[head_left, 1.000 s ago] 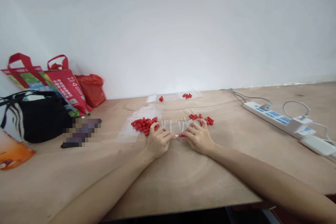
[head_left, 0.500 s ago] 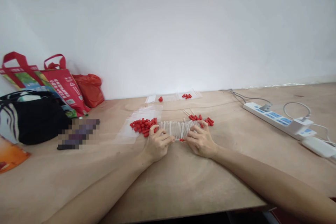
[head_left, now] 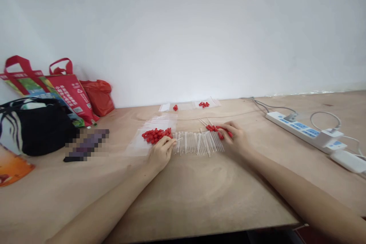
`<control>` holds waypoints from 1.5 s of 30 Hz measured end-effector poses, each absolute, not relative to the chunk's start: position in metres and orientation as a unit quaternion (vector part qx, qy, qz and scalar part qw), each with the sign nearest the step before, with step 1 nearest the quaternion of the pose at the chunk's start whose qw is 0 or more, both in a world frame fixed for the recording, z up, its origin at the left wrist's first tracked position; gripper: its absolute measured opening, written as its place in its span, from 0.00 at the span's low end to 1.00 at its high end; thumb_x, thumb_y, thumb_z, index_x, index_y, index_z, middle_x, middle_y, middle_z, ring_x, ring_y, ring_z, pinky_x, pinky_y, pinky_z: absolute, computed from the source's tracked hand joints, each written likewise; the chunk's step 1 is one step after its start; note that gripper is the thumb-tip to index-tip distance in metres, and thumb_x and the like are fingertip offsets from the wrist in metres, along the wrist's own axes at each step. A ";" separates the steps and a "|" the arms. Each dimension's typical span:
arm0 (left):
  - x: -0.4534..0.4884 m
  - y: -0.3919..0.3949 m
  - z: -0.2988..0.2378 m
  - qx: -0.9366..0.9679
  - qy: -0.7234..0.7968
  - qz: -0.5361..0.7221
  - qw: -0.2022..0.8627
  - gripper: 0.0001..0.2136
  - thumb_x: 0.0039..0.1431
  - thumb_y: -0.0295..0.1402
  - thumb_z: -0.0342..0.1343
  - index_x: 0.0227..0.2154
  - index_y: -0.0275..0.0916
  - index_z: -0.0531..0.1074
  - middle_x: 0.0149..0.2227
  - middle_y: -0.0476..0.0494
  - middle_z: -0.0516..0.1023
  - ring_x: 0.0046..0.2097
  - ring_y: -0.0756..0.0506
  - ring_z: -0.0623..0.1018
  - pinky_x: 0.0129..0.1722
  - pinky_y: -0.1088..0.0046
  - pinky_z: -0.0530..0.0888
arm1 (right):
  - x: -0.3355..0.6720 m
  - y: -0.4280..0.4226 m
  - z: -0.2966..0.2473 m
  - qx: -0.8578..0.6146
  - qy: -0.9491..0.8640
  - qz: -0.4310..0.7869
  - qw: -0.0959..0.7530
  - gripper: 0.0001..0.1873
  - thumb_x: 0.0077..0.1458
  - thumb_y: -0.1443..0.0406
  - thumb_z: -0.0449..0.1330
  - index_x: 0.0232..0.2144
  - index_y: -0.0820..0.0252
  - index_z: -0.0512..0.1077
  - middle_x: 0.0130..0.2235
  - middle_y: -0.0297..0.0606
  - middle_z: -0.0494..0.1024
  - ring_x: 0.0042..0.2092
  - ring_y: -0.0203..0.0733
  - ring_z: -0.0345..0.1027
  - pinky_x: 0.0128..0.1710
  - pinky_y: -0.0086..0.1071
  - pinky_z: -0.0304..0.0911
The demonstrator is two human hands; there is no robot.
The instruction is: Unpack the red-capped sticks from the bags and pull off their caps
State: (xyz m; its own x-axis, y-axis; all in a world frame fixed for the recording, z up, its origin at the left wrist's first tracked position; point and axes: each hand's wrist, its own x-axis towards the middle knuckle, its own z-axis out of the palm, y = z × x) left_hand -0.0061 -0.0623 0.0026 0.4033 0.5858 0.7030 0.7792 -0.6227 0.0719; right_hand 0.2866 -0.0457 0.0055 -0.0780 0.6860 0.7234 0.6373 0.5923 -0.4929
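A row of thin clear plastic tubes point(head_left: 198, 143) lies on the wooden table point(head_left: 200, 194) in front of me. My left hand point(head_left: 159, 153) rests at the row's left end with its fingers pinched on one clear tube. Just behind it is a pile of small red caps point(head_left: 156, 135) on a clear plastic bag point(head_left: 143, 143). My right hand point(head_left: 236, 136) lies at the row's right end, fingers curled over a second small heap of red caps point(head_left: 215, 128); whether it holds one I cannot make out.
Two small clear bags with a few red caps point(head_left: 203, 104) lie near the wall. A white power strip point(head_left: 303, 129) with cables and an adapter sits at the right. Red shopping bags point(head_left: 68, 91) and a black bag point(head_left: 40, 126) stand at the left, with a blurred dark object point(head_left: 85, 145) beside them.
My hands were together at the middle front of the tube row. They have moved apart: the left to the row's left end, the right back to the red caps at the right.
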 end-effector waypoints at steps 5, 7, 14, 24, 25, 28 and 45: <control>0.012 -0.057 0.008 -0.822 -0.412 -0.367 0.144 0.15 0.58 0.26 0.41 0.46 0.35 0.65 0.34 0.43 0.66 0.36 0.49 0.71 0.36 0.76 0.70 | 0.299 -0.016 0.020 -0.583 -0.662 0.064 0.467 0.15 0.51 0.65 0.50 0.38 0.62 0.71 0.32 0.39 0.70 0.31 0.36 0.65 0.34 0.30 0.60; 0.022 -0.053 0.010 -0.823 -0.402 -0.375 0.141 0.14 0.58 0.26 0.41 0.44 0.35 0.66 0.33 0.43 0.66 0.35 0.49 0.71 0.36 0.74 0.70 | 0.305 -0.003 0.023 -0.640 -0.631 0.082 0.430 0.16 0.48 0.64 0.52 0.39 0.63 0.69 0.32 0.38 0.72 0.31 0.36 0.65 0.33 0.29 0.59; 0.047 -0.040 0.009 -0.844 -0.355 -0.371 0.159 0.08 0.56 0.23 0.44 0.34 0.36 0.68 0.30 0.45 0.71 0.33 0.48 0.73 0.34 0.73 0.71 | 0.304 0.016 0.023 -0.742 -0.606 0.099 0.267 0.09 0.41 0.59 0.57 0.27 0.57 0.70 0.30 0.36 0.75 0.36 0.42 0.67 0.38 0.35 0.54; 0.042 -0.054 0.010 -0.898 -0.318 -0.288 0.095 0.06 0.55 0.29 0.47 0.30 0.36 0.69 0.34 0.43 0.72 0.35 0.48 0.73 0.36 0.73 0.72 | 0.298 0.014 0.024 -0.756 -0.623 0.094 0.178 0.12 0.46 0.56 0.53 0.26 0.55 0.72 0.29 0.35 0.76 0.37 0.45 0.67 0.45 0.45 0.48; 0.041 -0.055 0.010 -0.898 -0.321 -0.287 0.090 0.06 0.55 0.31 0.49 0.31 0.36 0.69 0.35 0.42 0.72 0.36 0.47 0.73 0.37 0.73 0.72 | 0.296 0.015 0.025 -0.755 -0.626 0.088 0.176 0.12 0.47 0.56 0.52 0.27 0.55 0.72 0.30 0.36 0.76 0.38 0.45 0.67 0.45 0.44 0.48; 0.039 -0.057 0.007 -0.898 -0.333 -0.277 0.076 0.09 0.54 0.35 0.50 0.34 0.35 0.69 0.38 0.40 0.71 0.38 0.46 0.73 0.39 0.71 0.72 | 0.287 0.017 0.028 -0.746 -0.639 0.081 0.169 0.11 0.47 0.57 0.53 0.29 0.53 0.73 0.32 0.36 0.76 0.40 0.45 0.66 0.45 0.43 0.49; 0.025 -0.060 0.012 -0.893 -0.363 -0.258 0.061 0.18 0.50 0.42 0.53 0.42 0.39 0.69 0.44 0.40 0.69 0.45 0.41 0.69 0.46 0.58 0.65 | 0.261 0.040 0.040 -0.765 -0.625 0.139 0.073 0.10 0.37 0.59 0.63 0.18 0.61 0.71 0.16 0.41 0.71 0.25 0.45 0.69 0.24 0.31 0.58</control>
